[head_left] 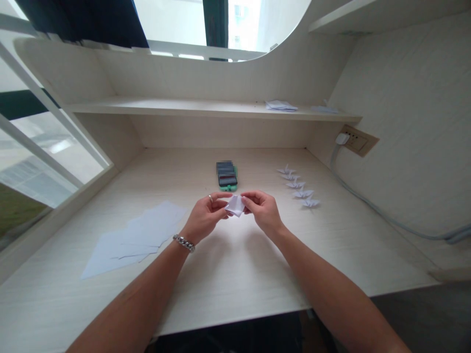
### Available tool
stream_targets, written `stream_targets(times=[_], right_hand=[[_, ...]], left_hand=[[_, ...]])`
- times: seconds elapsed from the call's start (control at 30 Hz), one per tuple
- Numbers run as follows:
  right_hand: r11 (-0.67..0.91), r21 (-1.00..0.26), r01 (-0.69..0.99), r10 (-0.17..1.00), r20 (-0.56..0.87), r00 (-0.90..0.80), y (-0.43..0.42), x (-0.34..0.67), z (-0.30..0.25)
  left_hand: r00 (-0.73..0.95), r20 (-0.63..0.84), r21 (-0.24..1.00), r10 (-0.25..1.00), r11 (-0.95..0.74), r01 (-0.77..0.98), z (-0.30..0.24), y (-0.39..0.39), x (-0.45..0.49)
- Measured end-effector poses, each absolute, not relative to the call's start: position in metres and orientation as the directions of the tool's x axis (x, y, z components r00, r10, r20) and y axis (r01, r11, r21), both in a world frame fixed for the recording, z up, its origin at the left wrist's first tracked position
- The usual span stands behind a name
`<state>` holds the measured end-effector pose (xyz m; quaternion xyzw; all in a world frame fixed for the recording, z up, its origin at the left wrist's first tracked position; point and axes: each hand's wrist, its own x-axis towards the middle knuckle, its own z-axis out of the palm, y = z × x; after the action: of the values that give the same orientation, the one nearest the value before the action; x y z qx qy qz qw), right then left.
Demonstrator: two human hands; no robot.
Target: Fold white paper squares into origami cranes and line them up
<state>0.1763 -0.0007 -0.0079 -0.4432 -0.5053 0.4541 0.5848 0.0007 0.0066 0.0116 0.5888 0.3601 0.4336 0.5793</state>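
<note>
A small piece of folded white paper [235, 205] is held above the middle of the desk, between both hands. My left hand [208, 214], with a ring and a chain bracelet, pinches its left side. On the right side, the thumb and fingers of my right hand [262, 208] grip the paper's edge. Just beyond the hands lies a phone-like dark device [227, 174] with a green edge. To the right, several folded paper cranes [295, 185] stand in a slanting row. Loose white paper sheets [136, 235] overlap on the left of the desk.
A raised shelf [184, 106] runs along the back, bearing a small stack of folded paper [281, 106]. At the right wall, a white plug [342, 138] sits in a socket plate [358, 140], and a grey cable [382, 213] trails down. Window bars [40, 142] stand at the left.
</note>
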Motion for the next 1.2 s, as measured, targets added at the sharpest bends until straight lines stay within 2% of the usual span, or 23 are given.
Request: stream_targets(times=[0.1, 0.23, 0.37, 0.6, 0.8, 0.93, 1.1, 1.2], right_hand=[[0.189, -0.978, -0.082, 0.982, 0.186, 0.042, -0.001, 0.177, -0.007], [0.179, -0.977, -0.114, 0.983, 0.181, -0.006, -0.001, 0.176, -0.009], [0.164, -0.979, -0.124, 0.984, 0.172, -0.056, 0.0, 0.175, -0.012], [0.014, -0.977, -0.213, 0.992, 0.041, -0.122, -0.003, 0.175, -0.005], [-0.049, -0.97, -0.238, 0.987, -0.012, -0.157, -0.005, 0.176, -0.002], [-0.07, -0.966, -0.247, 0.986, -0.029, -0.164, -0.005, 0.175, -0.003], [-0.105, -0.959, -0.262, 0.985, -0.064, -0.161, -0.005, 0.174, -0.004], [-0.117, -0.956, -0.268, 0.984, -0.075, -0.162, -0.005, 0.174, -0.005]], left_hand=[[0.471, 0.173, 0.985, 0.865, -0.145, -0.095, 0.011, 0.006, -0.001], [0.515, 0.192, 0.981, 0.835, -0.162, -0.104, 0.009, 0.006, 0.0], [0.44, 0.18, 0.984, 0.88, -0.158, -0.086, 0.005, 0.006, 0.003], [0.305, 0.205, 0.978, 0.93, -0.187, -0.087, 0.0, 0.008, 0.004], [0.181, 0.232, 0.97, 0.956, -0.241, 0.025, 0.003, 0.002, 0.005], [0.162, 0.233, 0.969, 0.959, -0.243, 0.039, 0.002, 0.001, 0.008], [0.123, 0.286, 0.94, 0.95, -0.303, 0.156, 0.005, 0.002, 0.008], [0.137, 0.241, 0.959, 0.961, -0.258, 0.119, 0.007, 0.002, 0.008]])
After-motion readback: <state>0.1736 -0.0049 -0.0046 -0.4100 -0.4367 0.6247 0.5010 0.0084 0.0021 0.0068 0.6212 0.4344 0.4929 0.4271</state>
